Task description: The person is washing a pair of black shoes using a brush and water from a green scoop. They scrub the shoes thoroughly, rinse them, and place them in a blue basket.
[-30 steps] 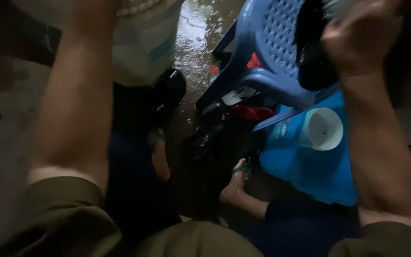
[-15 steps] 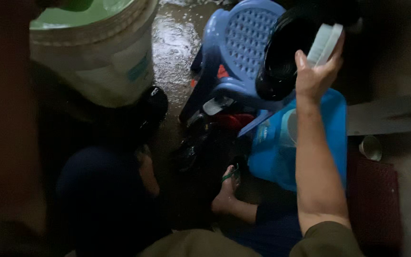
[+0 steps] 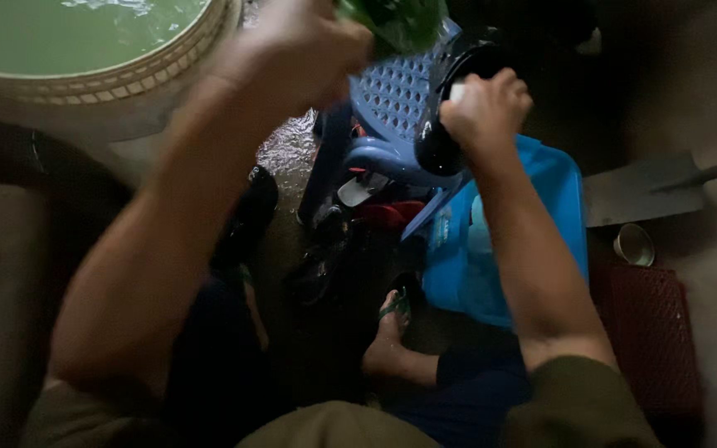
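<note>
My left hand (image 3: pixel 300 54) is raised near the top middle, blurred, closed on a bunch of green leaves (image 3: pixel 396 21). My right hand (image 3: pixel 487 108) is fisted around a small white thing, of which only a corner shows, held at the rim of a black pot (image 3: pixel 450 99). The pot rests on a blue perforated plastic stool (image 3: pixel 392 108). A white bucket (image 3: pixel 85 91) of greenish water stands at the top left, beside my left forearm.
A blue plastic box (image 3: pixel 549 216) lies under my right forearm. A flat grey board (image 3: pixel 641 191), a small cup (image 3: pixel 634 245) and a dark red crate (image 3: pixel 649 332) sit at the right. My sandalled foot (image 3: pixel 392 328) rests on wet dark floor among dark footwear (image 3: pixel 251 207).
The view tipped down and left, bringing the bucket's water surface into view. My right hand dropped to the pot's rim and closed into a fist. My left hand came up holding green leaves.
</note>
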